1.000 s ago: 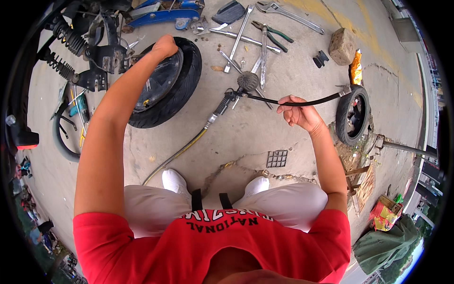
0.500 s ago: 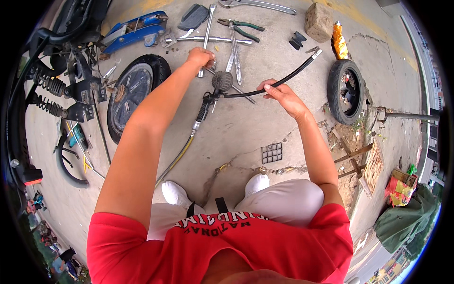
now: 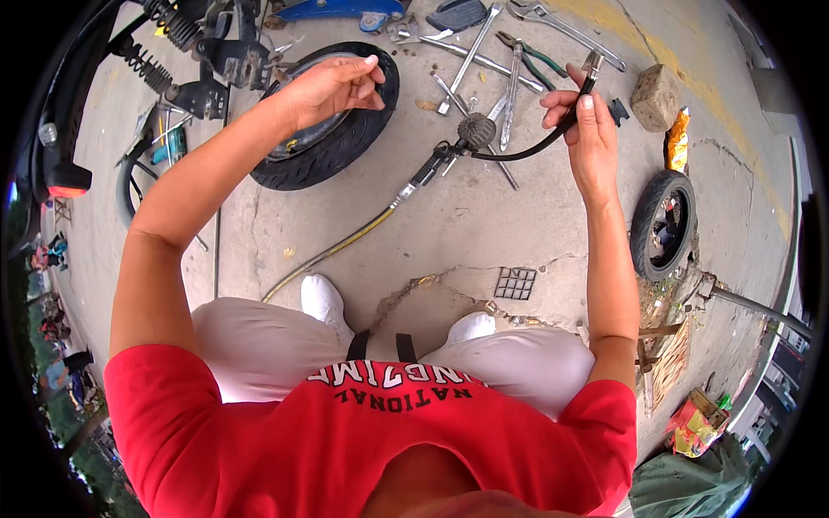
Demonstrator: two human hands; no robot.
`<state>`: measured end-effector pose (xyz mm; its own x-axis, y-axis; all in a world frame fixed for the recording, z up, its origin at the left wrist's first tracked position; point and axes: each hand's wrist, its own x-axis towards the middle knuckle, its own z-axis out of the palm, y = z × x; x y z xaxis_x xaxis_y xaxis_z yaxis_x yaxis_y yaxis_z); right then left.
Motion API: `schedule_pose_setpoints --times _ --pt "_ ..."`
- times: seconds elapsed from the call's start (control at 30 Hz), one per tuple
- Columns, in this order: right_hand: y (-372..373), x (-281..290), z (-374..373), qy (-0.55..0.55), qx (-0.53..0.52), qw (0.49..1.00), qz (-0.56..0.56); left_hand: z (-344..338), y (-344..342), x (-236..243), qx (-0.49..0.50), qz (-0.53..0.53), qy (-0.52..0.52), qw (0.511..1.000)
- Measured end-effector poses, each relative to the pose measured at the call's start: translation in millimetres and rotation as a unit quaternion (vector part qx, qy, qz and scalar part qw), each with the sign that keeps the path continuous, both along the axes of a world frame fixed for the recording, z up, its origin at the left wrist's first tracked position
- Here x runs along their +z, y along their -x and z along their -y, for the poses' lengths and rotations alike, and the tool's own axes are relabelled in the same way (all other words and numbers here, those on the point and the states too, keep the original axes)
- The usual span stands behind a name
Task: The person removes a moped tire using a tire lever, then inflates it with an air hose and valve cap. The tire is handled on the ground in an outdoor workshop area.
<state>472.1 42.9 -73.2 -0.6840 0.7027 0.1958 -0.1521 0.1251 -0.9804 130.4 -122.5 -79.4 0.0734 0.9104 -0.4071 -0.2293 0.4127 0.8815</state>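
My right hand point(image 3: 587, 142) is closed around the black rubber hose point(image 3: 527, 155) of a tyre inflator, just below its metal end fitting point(image 3: 593, 62). That hose runs down to the inflator's round, dark gauge point(image 3: 476, 131), which rests on the concrete. From its grip point(image 3: 425, 173) a yellow-and-grey air line point(image 3: 332, 249) leads toward my feet. My left hand point(image 3: 341, 86) hovers over a wheel with a black tyre point(image 3: 332, 164), thumb and bent fingers apart, and I see nothing in it. Part of the wheel is hidden behind my left hand and forearm.
Beyond the inflator lie a cross-shaped lug wrench point(image 3: 475, 59), pliers point(image 3: 540, 60), a large wrench point(image 3: 570, 30) and a stone block point(image 3: 655, 97). A loose tyre point(image 3: 663, 226) stands at right. Part of a vehicle with springs point(image 3: 147, 69) is at left. A drain grate point(image 3: 515, 283) lies in front of me.
My left hand has moved from beside the lug wrench to over the wheel. My right hand has shifted along the hose to its end and raised it. The view has swung left.
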Motion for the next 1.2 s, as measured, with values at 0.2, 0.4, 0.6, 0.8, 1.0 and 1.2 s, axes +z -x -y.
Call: schedule_pose_setpoints --times 0.2,0.4,0.6,0.8,1.0,1.2 --pt "87.6 40.2 64.5 -0.002 0.253 0.953 0.168 142.0 15.6 -7.3 0.101 -0.363 0.013 0.926" --pt "171.6 6.9 130.0 -0.229 0.267 0.912 0.212 176.1 19.2 -63.1 0.202 -0.494 -0.041 0.845" --pt "216.7 -25.8 154.5 -0.364 0.163 0.872 0.285 161.9 12.3 -66.8 0.270 -0.489 -0.047 0.828" --pt "234.6 -32.2 164.7 -0.393 0.177 0.839 0.333 162.3 22.6 -73.7 0.248 -0.529 -0.078 0.808" --pt "237.4 -35.4 165.1 -0.423 0.175 0.841 0.290 163.1 22.8 -80.2 0.265 -0.510 -0.114 0.810" --pt "241.7 -45.7 163.2 -0.438 0.190 0.833 0.280 160.6 24.7 -80.2 0.225 -0.561 -0.135 0.785"
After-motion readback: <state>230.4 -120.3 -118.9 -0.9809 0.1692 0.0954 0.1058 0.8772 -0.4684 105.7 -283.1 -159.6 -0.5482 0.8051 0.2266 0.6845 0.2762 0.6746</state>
